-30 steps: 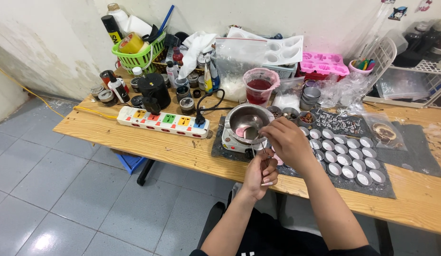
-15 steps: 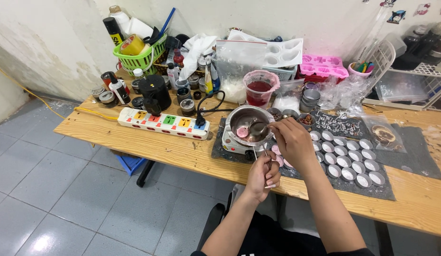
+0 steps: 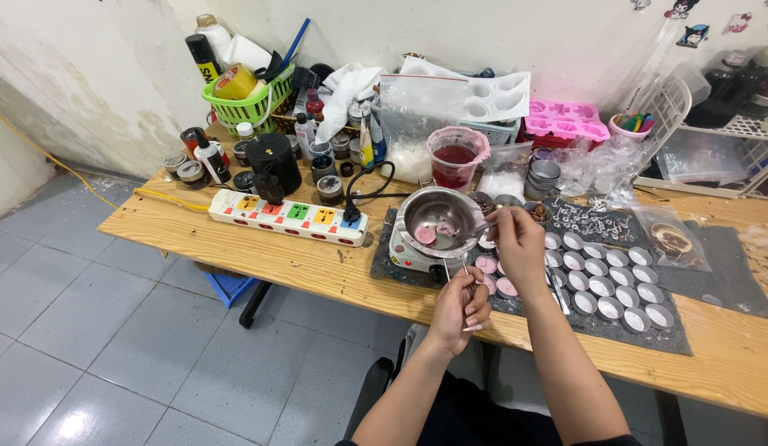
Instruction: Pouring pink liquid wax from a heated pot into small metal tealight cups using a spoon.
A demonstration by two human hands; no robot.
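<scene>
A metal bowl (image 3: 433, 216) with a few pink lumps in it sits on a small white hot plate (image 3: 407, 254) on a dark mat. My right hand (image 3: 518, 246) holds a small metal spoon (image 3: 476, 232) whose tip reaches over the bowl's right rim. Just below, near the table's front edge, my left hand (image 3: 460, 306) pinches a few thin sticks (image 3: 450, 268) that point up toward the hot plate. Several small round tins (image 3: 615, 285) stand in rows right of my hands; a few near my hands hold pink fill (image 3: 506, 287).
A white power strip (image 3: 289, 216) lies left of the hot plate, its cord running to it. Behind stand a black jar (image 3: 272, 157), a green basket (image 3: 248, 101), a cup of red liquid (image 3: 457, 157), a pink mould (image 3: 566, 124) and a white wire rack (image 3: 714, 153).
Both hands stay almost in place. The spoon in my right hand has edged a little toward the bowl's rim, and the view has shifted slightly.
</scene>
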